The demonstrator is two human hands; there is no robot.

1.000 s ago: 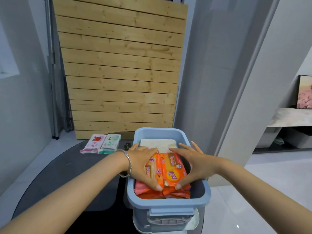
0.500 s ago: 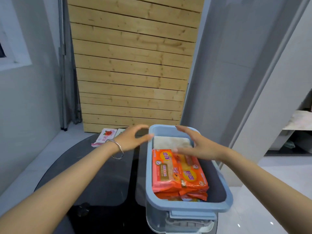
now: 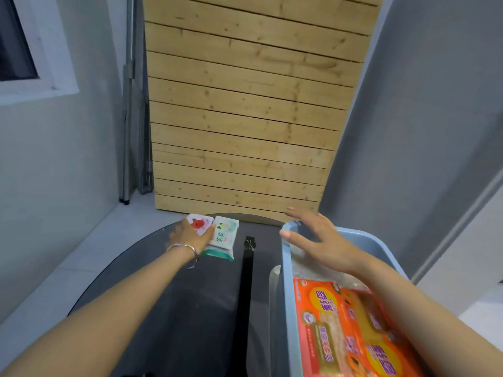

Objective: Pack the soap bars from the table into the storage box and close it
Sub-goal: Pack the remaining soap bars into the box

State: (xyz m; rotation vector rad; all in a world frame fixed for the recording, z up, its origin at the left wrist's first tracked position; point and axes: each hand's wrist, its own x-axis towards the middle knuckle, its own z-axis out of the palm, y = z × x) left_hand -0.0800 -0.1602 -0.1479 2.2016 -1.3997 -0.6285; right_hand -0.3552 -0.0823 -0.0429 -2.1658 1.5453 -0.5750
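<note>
Grey walls (image 3: pixel 60 164), wood-slat panel (image 3: pixel 245 118) ctr, window (image 3: pixel 19 47) top-L.

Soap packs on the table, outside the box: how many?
2, side by side at the far edge of the table: the pink rose pack, gripped by the left hand, and the green-and-white pack just right of it. The hand may hide more.

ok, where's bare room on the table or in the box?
Bare tabletop between the left forearm and the storage box, nearer than the green soap pack. Crowded: far edge, where the left hand grips the red-flower soap pack; box's near half covered by orange soap packs.
</note>
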